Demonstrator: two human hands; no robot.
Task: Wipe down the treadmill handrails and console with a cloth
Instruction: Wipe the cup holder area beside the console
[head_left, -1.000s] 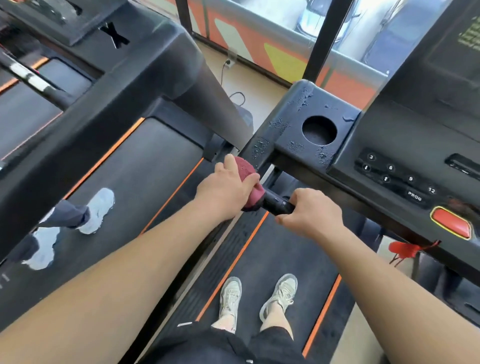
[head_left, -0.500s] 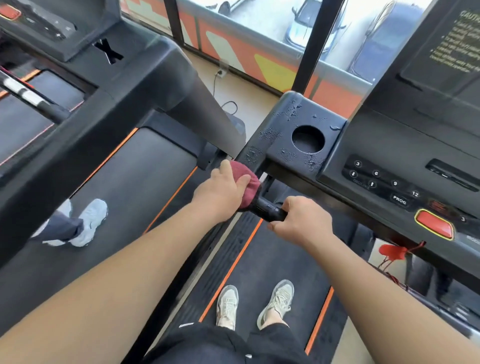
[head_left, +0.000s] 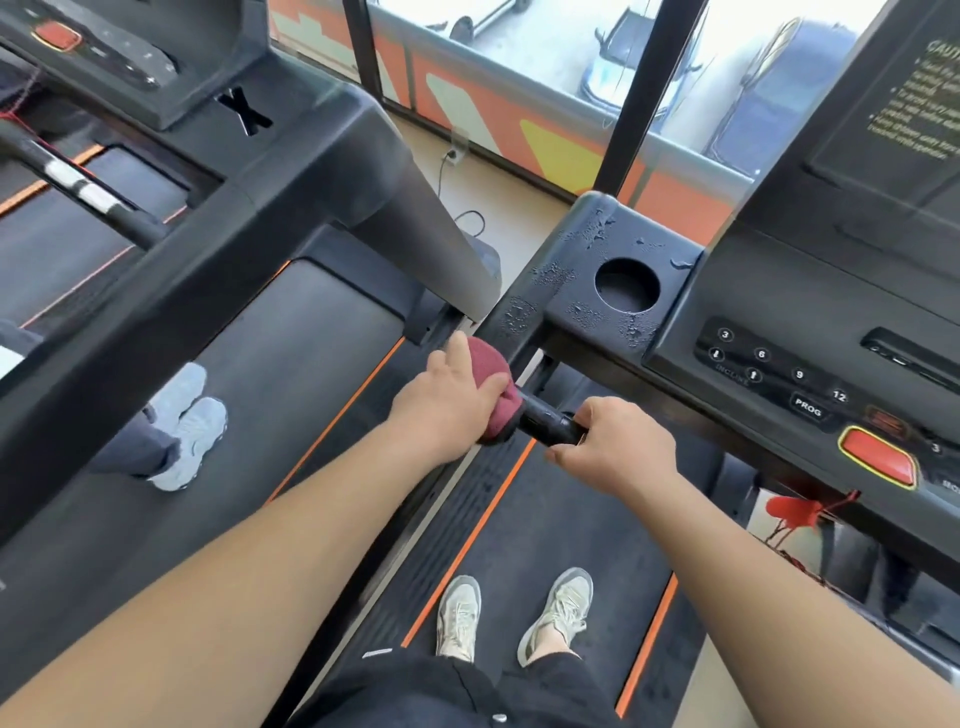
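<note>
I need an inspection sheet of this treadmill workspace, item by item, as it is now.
Surface: console corner wet with droplets around the cup hole.
Job's things: red cloth wrapped on the handrail.
Clutter: nothing seen.
Hands: left hand grips the cloth; right hand grips the bare handrail.
Cables: floor cord runs to a wall socket; red safety clip hangs under the console.
Surroundings: neighbour treadmill with another person's shoes; window, parked cars.

left hand (head_left: 447, 397), right hand (head_left: 621, 449): fingers (head_left: 589, 411) curled

Bright daylight through the window (head_left: 519, 62), soft shadows, wide-angle bending at the edges.
</note>
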